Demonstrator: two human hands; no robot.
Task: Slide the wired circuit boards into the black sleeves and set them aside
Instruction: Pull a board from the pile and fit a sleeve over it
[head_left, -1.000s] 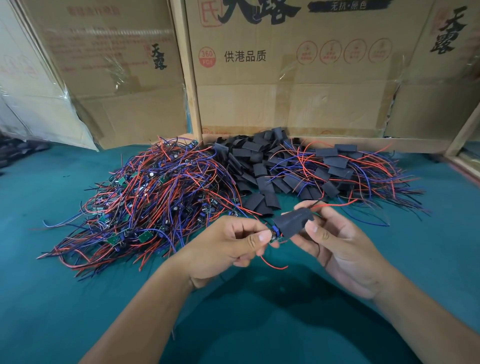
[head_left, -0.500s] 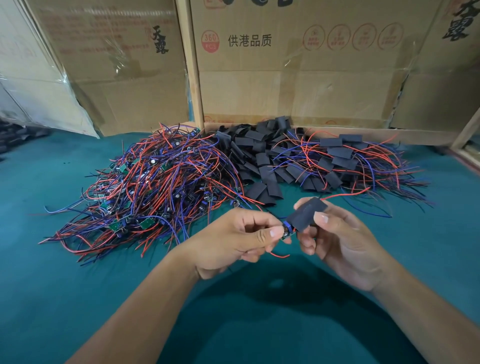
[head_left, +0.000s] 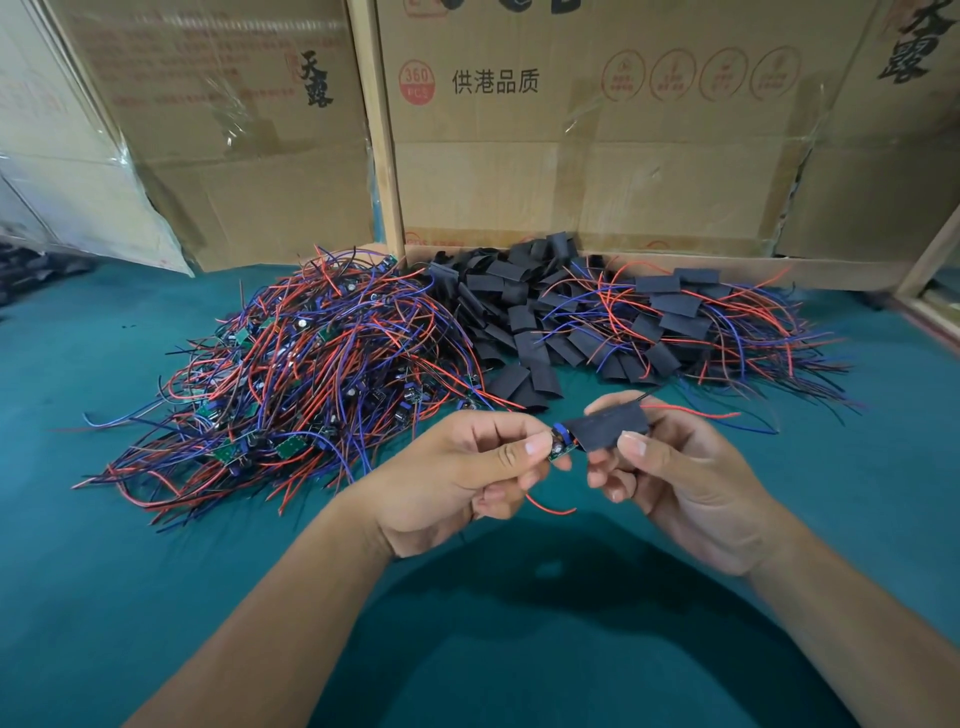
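Note:
My left hand (head_left: 467, 467) pinches a small green circuit board (head_left: 562, 446) with blue parts at its near end. The board's other end sits inside a black sleeve (head_left: 608, 428), which my right hand (head_left: 670, 467) pinches between thumb and fingers. Red and black wires (head_left: 696, 413) stick out of the sleeve's far end to the right, and a red wire (head_left: 550, 508) curls below my left hand. Both hands hover above the green table (head_left: 519, 623).
A big tangle of unsleeved boards with red and blue wires (head_left: 311, 374) lies to the left. Loose black sleeves (head_left: 509, 322) are heaped in the middle. Sleeved boards (head_left: 685, 322) lie at the right. Cardboard boxes (head_left: 571, 156) wall off the back.
The board has gone a little deeper into the sleeve. The wires now stick out farther on the right. Both hands stay close together in the same place.

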